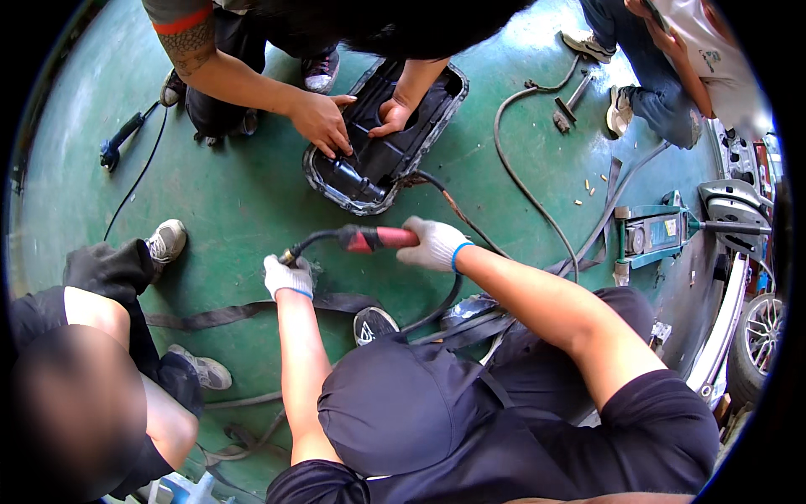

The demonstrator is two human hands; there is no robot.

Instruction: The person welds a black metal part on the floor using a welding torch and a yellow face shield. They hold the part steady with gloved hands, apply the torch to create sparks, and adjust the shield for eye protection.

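A welding torch (375, 239) with a red and black handle is held level between my hands. My right hand (435, 244), in a white glove with a blue cuff, is wrapped round the rear of the handle; its black cable trails down behind. My left hand (288, 275), gloved alike, closes round the brass-coloured nozzle (290, 255) at the end of the bent neck. Just beyond lies a black oil pan (374, 134) with a silvery rim. Another person's bare hands (321, 124) reach into it. A cable end with a rusty-looking clamp (411, 178) sits at its near right rim.
A corded grinder (122, 141) lies far left. One person sits at left; another stands at upper right. Cables (525, 189) and a dark strap (218, 317) cross the green floor. At right are a floor jack (655, 233), a hammer (575, 102) and a car wheel (760, 336).
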